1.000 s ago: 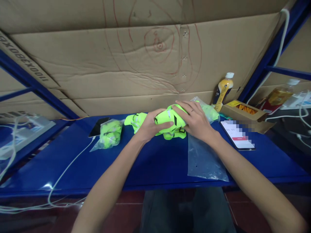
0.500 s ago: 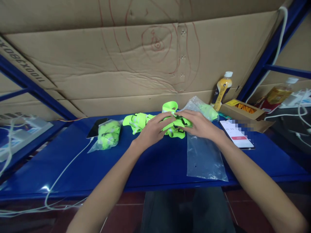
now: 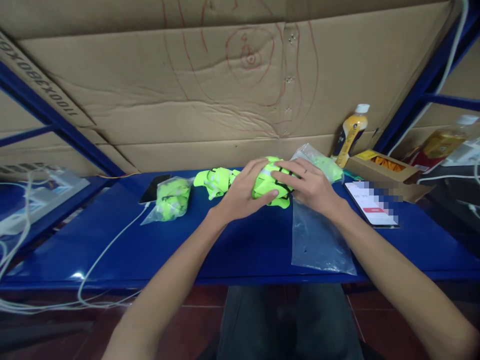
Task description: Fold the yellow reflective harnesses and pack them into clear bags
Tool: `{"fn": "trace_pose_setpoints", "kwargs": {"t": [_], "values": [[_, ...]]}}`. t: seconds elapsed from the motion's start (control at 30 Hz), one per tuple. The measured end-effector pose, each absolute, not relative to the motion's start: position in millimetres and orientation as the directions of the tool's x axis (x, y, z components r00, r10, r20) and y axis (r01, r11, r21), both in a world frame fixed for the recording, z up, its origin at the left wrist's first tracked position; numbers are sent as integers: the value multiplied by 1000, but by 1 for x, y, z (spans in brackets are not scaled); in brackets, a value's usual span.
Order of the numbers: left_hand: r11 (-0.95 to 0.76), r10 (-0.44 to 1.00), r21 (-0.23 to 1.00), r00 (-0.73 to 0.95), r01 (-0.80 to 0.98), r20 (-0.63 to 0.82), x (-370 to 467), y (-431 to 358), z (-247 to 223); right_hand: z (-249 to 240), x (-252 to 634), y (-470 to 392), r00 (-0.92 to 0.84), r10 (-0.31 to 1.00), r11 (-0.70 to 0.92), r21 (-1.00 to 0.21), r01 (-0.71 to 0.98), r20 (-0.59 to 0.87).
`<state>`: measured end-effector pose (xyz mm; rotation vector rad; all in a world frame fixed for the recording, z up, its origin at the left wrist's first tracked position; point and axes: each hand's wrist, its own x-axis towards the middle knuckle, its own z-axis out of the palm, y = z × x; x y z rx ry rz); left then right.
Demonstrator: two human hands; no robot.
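A neon-green reflective vest (image 3: 267, 181), bunched into a bundle with grey strips and black trim, lies on the blue shelf between my hands. My left hand (image 3: 245, 187) wraps its left side, thumb along the front. My right hand (image 3: 305, 181) grips the right side with bent fingers over the top. Another crumpled neon-green piece (image 3: 215, 181) sits just left of my left hand; whether it joins the bundle is hidden. Under my right forearm a clear plastic bag (image 3: 318, 240) lies flat. A bagged neon-green bundle (image 3: 173, 197) rests further left, and another bagged one (image 3: 329, 167) sits behind my right hand.
A dark phone (image 3: 154, 187) with a white cable lies at the left. To the right are a lit phone (image 3: 369, 204), an open cardboard box (image 3: 386, 167) and a yellow drink bottle (image 3: 351, 135). Cardboard (image 3: 131, 90) walls the back of the blue shelf (image 3: 240, 250).
The bundle has been turned and pressed into a rounder shape. The loop that stuck up behind it is folded down. My left thumb now shows in front, and the view has shifted slightly.
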<state>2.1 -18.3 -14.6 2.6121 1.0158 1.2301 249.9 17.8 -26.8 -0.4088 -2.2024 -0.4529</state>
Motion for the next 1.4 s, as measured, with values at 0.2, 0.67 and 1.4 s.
{"fn": "trace_pose_setpoints", "kwargs": {"t": [0.2,0.67,1.4], "values": [[-418,869,883,378,216,319,3,-20,-8,-34,244,19,-546,62,900,190,393,835],[-658,753,667,283,349,594,8,-15,-12,-15,234,-2,-600,444,893,-385,232,666],[-737,537,478,-14,477,843,46,-45,-33,-19,183,-29,-351,898,54,-859,-510,265]]}}
